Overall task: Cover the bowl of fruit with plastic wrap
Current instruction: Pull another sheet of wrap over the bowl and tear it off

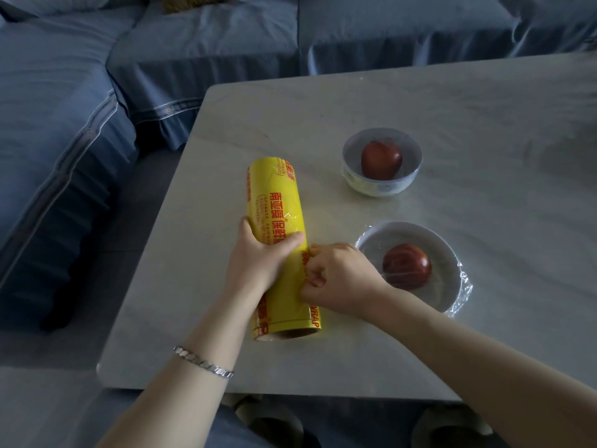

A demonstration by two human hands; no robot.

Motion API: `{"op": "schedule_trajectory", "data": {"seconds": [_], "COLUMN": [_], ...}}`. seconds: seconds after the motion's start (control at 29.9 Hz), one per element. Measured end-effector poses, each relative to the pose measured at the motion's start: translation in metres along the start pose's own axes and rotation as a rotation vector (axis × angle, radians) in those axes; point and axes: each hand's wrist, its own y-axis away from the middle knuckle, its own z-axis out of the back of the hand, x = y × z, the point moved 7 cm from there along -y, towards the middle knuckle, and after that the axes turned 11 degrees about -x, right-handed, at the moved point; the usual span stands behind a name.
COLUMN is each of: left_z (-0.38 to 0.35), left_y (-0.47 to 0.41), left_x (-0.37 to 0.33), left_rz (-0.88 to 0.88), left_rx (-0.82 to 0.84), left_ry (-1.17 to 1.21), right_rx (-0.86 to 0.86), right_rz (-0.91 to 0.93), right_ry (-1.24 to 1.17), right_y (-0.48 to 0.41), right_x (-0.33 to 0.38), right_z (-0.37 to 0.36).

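**Film edge being picked at on the roll; both bowls lie to the right of the grip**

The roll (274, 195) of plastic wrap is gripped around its near half by the left hand (258, 257), with the fingers closed over the top and the thumb laid on the side facing the other hand. The right hand (339, 276) is set against the roll just beside that thumb, its fingers curled and pinched at the yellow surface. The roll lies on the table (420, 101), open core end nearest the wearer.

The step in hand is judged to be the freeing of the film's loose edge. The roll should be kept pinned so that it cannot turn. The edge should be lifted along its width rather than at one corner, then drawn straight out to the right.

A shallow bowl (410, 225) holding an apple (407, 266) stands just right of the right hand, and crinkled film (463, 286) is seen across it and past its rim. A deeper bowl (381, 189), also holding fruit, stands beyond the grip and to its right, well apart from both hands.

Not established:
- It cannot be told whether any film edge is actually caught, as the right fingertips are hidden behind the knuckles.
- Only a faint sheen is seen over the deeper bowl, so it cannot be confirmed as covered.
- The table's far right is blurred.
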Motion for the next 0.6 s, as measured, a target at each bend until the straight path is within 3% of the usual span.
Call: {"op": "schedule_trajectory", "data": {"seconds": [0.47, 0.6], "left_z": [-0.003, 0.002], "left_y": [-0.004, -0.006], "left_x": [0.004, 0.012], "left_rz": [0.017, 0.057], "left_rx": [0.003, 0.014], "left_ry": [0.004, 0.086], "right_rx": [-0.092, 0.015], "right_rz": [0.017, -0.003], "right_ry": [0.032, -0.013], "right_y": [-0.005, -0.005], "right_x": [-0.012, -0.024], "right_z": [0.003, -0.005]}}
